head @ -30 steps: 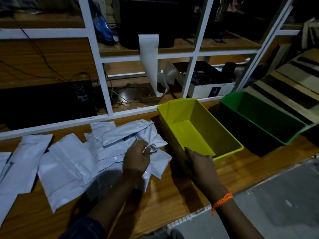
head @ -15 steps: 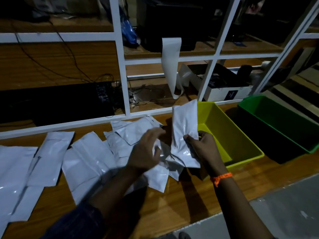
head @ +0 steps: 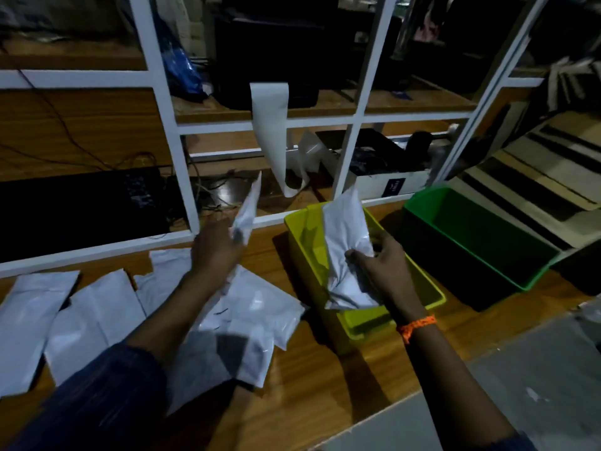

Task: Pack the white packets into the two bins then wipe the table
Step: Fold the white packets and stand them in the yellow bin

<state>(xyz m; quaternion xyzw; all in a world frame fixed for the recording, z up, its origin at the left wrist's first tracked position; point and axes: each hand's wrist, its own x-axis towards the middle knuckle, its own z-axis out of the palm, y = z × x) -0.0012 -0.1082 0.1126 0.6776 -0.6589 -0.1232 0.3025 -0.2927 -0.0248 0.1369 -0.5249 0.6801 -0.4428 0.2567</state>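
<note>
Head view. The right hand point(head: 385, 266) is holding one white packet point(head: 346, 252) upright over the yellow bin point(head: 422, 288), its grip clamped on the packet's right edge, the lower end already sitting inside the bin's near end. Half a second ago this packet was being lifted at the bin's left wall; it is now crossing the rim, so the first deposit is judged nearly done. The left hand point(head: 216, 249) is raising a second packet point(head: 248, 206) edge-on near the worktop's far edge, grip closed on its lower end; a moment earlier that hand was down on the pile. The remaining packets point(head: 94, 317) are lying spread across the left half of the worktop point(head: 325, 379), several overlapping, reaching the left edge. The green bin point(head: 481, 236) is standing just right of the yellow one, toward the far right corner, apparently empty. Judgement: packing is at its start; most packets are unpacked and wiping is not yet begun. No cloth is visible.
</note>
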